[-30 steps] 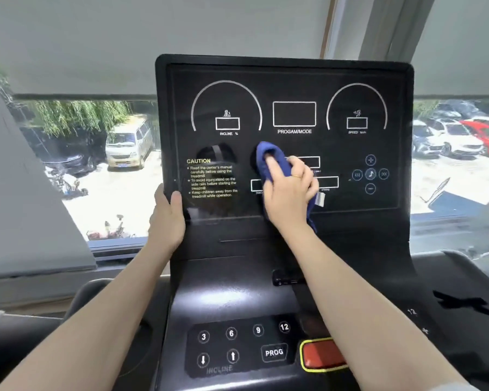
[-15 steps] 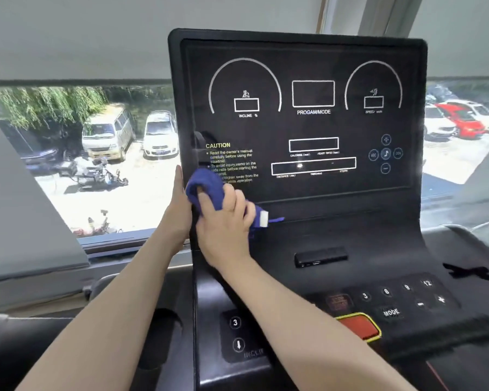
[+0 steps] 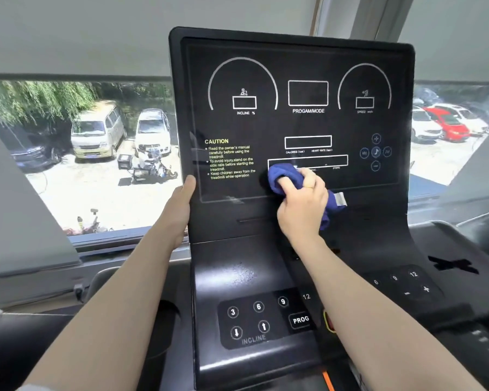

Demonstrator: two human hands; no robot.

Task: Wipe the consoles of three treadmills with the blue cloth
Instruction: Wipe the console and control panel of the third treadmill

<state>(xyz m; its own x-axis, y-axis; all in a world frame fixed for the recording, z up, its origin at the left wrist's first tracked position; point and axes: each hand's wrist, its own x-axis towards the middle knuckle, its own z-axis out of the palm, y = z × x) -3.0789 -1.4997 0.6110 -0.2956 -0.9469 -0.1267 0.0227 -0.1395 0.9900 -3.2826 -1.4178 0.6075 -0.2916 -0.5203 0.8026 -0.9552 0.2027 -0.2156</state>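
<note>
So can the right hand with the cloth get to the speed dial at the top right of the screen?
Probably yes: the right hand holds the blue cloth low on the console, and the glass up to the speed dial is bare.

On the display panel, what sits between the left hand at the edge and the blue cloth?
In the head view, the yellow caution text lies between the left hand, gripping the console's left edge, and the blue cloth held by the right hand.
</note>
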